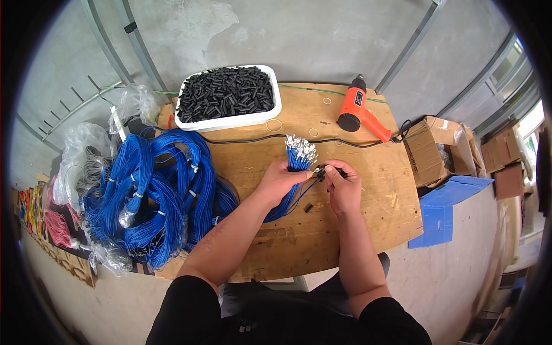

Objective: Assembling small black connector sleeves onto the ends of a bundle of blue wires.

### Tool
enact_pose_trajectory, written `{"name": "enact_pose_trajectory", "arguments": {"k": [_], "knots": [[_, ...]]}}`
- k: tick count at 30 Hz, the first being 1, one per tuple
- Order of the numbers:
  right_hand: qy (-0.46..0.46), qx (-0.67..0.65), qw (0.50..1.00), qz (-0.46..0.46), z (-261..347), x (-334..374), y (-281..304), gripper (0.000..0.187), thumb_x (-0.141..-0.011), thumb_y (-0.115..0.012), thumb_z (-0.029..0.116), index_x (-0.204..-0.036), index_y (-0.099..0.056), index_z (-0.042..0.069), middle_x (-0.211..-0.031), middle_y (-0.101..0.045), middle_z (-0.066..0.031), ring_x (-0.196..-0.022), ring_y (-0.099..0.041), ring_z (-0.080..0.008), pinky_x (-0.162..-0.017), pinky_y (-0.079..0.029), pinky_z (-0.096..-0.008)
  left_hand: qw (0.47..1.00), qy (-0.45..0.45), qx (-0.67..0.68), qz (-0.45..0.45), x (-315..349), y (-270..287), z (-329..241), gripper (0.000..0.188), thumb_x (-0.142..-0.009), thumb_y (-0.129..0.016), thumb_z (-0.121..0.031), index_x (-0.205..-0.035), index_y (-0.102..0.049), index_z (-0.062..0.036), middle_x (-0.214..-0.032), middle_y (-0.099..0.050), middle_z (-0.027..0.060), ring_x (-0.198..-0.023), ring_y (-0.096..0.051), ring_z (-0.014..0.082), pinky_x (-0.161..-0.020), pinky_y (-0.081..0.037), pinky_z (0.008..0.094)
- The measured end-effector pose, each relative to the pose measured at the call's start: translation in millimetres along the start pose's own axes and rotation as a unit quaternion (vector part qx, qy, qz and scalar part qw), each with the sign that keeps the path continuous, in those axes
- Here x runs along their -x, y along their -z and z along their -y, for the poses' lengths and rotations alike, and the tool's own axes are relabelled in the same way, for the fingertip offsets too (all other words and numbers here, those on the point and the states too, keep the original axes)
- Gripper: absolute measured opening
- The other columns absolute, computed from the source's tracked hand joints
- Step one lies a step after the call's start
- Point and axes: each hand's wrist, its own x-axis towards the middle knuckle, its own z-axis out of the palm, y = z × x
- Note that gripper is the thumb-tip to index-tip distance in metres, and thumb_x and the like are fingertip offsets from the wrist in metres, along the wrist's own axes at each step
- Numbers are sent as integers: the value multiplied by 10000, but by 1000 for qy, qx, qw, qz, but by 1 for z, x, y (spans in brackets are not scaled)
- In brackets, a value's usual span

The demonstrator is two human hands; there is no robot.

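Observation:
My left hand (277, 179) is closed around a bundle of blue wires (297, 164), whose pale metal-tipped ends (301, 148) stick up above the fingers. One wire end runs from the left fingertips across to my right hand (344, 188). The right fingers are pinched on short black tubes (341, 172) beside that wire end; whether a tube is around the wire cannot be made out. Below the hands, a loose black tube (309, 207) lies on the wooden table (368, 213). Large coils of blue wire (149, 195), tied with white bands, are heaped to the left.
A white tub (278, 103) full of short black tubes stands at the back. An orange heat gun (357, 109) lies at the back right, near a black cable (247, 140) and rubber bands (274, 125). Cardboard boxes (428, 152) and a blue sheet (437, 215) are off the right edge.

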Motion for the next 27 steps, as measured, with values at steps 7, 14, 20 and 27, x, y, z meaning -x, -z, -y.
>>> {"name": "enact_pose_trajectory", "arguments": {"k": [7,14,20,27], "knots": [[-14,-6,1000,-16,3,1,-3,124,-909,-676,3,-1029,-696,-21,-742,-623,-8,-553,-446,-52,-482,-320,-200,999,-21,-30,7,1,-1,0,152,-841,-754,-58,-969,-697,0,-857,-664,1,-743,-575,68,-667,-451,240],[-16,-5,1000,-17,3,1,-2,84,-906,-685,19,-980,-682,-20,-779,-662,-36,-567,-464,-57,-498,-342,-203,997,-52,-56,12,3,-2,-2,121,-851,-744,-53,-952,-702,-2,-850,-661,-16,-742,-561,54,-662,-448,234],[-16,7,1000,-14,2,1,-2,70,-905,-687,22,-965,-682,-14,-753,-639,-19,-560,-462,-57,-490,-335,-201,994,-60,-86,24,1,-1,2,109,-857,-749,-67,-934,-705,-5,-832,-655,-29,-735,-553,46,-657,-451,233],[-13,-16,1000,-24,2,-1,3,77,-933,-656,35,-987,-653,-21,-778,-640,-55,-541,-451,-69,-463,-317,-194,995,-41,-83,21,2,-1,-1,120,-855,-757,-74,-937,-710,-2,-835,-665,-17,-729,-566,51,-651,-459,235]]}}
